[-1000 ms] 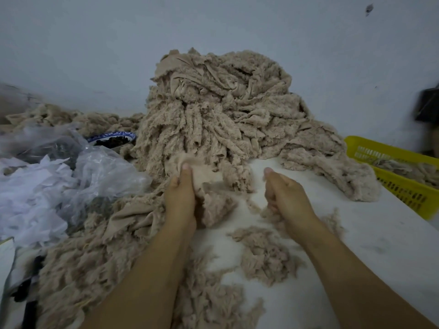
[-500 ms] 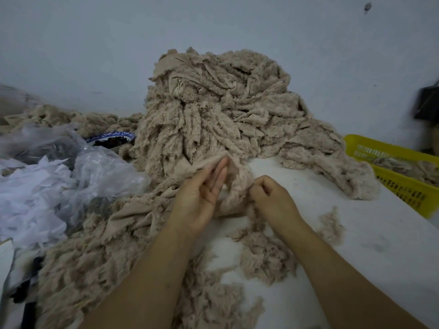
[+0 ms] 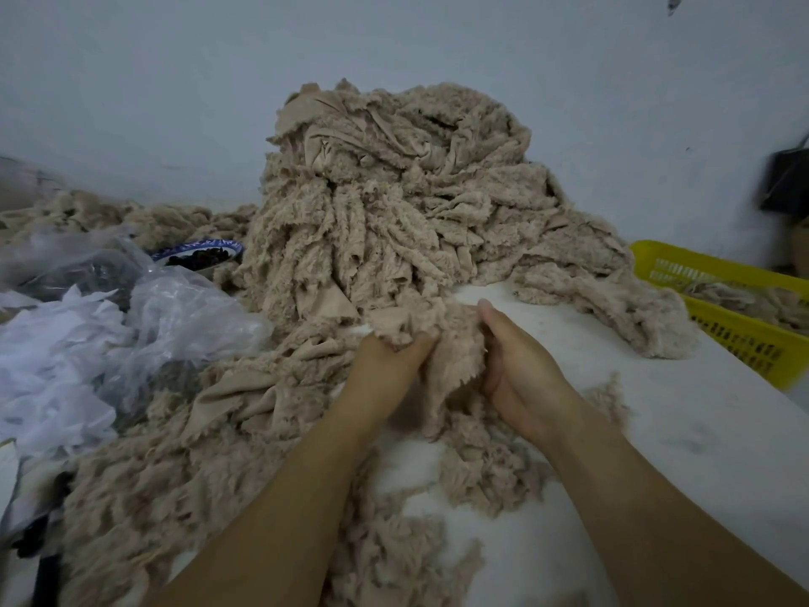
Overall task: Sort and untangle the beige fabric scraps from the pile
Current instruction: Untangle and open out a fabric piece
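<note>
Item: beige fleece scrap [image 3: 455, 339], at front foot of pile [image 3: 394, 203], over white table [image 3: 656, 431]. L hand [image 3: 385, 374] & R hand [image 3: 525, 374] each grip one edge, fingers curled, prob. to tease it free of tangle.

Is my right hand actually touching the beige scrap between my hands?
Touching. The head view shows the right hand gripping the beige scrap with thumb and palm, while the left hand grips its other edge.

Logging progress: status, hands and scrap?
Left hand, right hand both grip one fuzzy beige fabric scrap. Far edge touches tall beige scrap pile. Loose beige tufts beneath.
</note>
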Tool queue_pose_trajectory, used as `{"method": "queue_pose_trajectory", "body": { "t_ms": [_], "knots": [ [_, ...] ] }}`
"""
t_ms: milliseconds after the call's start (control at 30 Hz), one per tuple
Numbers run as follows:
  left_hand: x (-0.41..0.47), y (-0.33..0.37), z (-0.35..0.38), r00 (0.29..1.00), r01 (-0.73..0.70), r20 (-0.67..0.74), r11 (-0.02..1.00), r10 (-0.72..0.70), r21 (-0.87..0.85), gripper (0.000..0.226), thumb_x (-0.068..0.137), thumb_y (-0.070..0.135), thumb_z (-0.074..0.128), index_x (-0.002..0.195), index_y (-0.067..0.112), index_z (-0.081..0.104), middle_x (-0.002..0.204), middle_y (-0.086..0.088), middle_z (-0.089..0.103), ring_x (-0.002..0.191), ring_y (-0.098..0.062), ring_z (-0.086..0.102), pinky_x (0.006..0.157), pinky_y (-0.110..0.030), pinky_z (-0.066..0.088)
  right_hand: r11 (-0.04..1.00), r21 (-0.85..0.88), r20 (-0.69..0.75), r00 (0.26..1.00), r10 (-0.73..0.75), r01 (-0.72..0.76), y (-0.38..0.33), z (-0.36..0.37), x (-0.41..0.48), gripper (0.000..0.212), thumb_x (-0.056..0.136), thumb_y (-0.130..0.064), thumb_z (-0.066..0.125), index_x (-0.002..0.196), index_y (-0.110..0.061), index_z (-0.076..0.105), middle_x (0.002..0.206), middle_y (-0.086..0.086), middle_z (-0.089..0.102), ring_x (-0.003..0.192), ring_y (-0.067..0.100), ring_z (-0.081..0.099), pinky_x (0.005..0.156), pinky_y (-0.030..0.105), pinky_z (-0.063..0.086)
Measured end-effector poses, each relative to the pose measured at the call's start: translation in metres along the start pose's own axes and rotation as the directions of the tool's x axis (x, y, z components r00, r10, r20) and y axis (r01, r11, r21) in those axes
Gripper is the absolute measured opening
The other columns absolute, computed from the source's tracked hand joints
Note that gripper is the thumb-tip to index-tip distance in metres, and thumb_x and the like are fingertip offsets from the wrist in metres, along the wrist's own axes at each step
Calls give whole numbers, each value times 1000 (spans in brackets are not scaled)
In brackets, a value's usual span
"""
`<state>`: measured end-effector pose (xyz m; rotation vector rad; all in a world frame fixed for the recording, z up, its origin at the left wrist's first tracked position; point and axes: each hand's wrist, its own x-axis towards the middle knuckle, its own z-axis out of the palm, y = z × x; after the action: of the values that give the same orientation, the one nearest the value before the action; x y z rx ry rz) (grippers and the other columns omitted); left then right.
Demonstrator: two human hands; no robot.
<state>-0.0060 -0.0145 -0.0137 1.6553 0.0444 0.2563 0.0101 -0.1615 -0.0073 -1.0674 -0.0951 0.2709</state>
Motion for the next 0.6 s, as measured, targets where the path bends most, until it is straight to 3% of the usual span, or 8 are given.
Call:
{"method": "queue_pose_trajectory", "body": {
  "t_ms": [100,167,233,333,400,467,533,600],
  "knots": [
    [0,4,-8,979,199,28,915,-202,-351,24,93,29,67,85,9,76,85,-9,78,79,-23,76,62,-30,59,988,-135,-21,996,-81,77,2,0,-1,34,101,-39,50,113,-12,68,105,4,73,82,15,70,68,30,59],
    [0,7,-13,973,220,42,856,-227,-468,27,96,30,63,91,7,76,93,-15,77,84,-29,75,60,-33,60,945,-289,-19,986,-166,153,4,-3,-2,26,98,-38,56,111,-18,66,103,0,70,70,10,65,63,26,55],
    [1,8,-14,984,170,31,866,-176,-470,27,92,31,66,100,7,74,97,-13,77,88,-27,75,62,-31,60,926,-337,72,986,-153,168,9,-1,-5,30,89,-41,61,115,-25,62,102,-1,71,75,13,69,69,28,58],
    [0,3,-7,985,168,92,924,-145,-344,53,65,49,84,100,10,77,98,-8,77,90,-21,75,71,-30,58,921,-368,165,984,-71,128,15,1,-4,28,94,-30,63,120,-20,63,102,2,76,91,20,73,78,31,60],
    [-2,-3,-1,962,190,235,959,-139,-212,59,68,66,73,104,21,78,108,-6,76,104,-21,71,92,-36,53,909,-401,177,983,-41,110,18,-1,-5,24,98,-21,59,119,-15,68,107,4,76,101,21,72,82,29,59],
    [-1,-6,0,937,209,318,960,-143,-185,64,70,78,60,109,30,76,116,-4,74,112,-20,68,101,-41,48,905,-419,176,984,8,68,19,-3,-7,23,99,-20,57,116,-15,71,106,4,76,102,21,71,85,33,59],
    [2,-6,-4,958,206,246,954,-150,-220,68,69,87,51,103,34,77,112,-4,75,106,-19,70,96,-43,52,940,-336,139,990,-10,57,13,-2,-5,25,100,-17,53,98,-17,78,89,3,77,84,17,73,75,30,60],
    [6,-6,-9,980,168,142,957,-137,-238,69,77,84,40,91,28,79,103,-4,76,101,-23,70,94,-44,52,992,18,0,992,-126,126,-4,-8,0,34,98,-10,52,79,-19,79,72,0,71,66,11,67,58,22,55]
  ]
}}
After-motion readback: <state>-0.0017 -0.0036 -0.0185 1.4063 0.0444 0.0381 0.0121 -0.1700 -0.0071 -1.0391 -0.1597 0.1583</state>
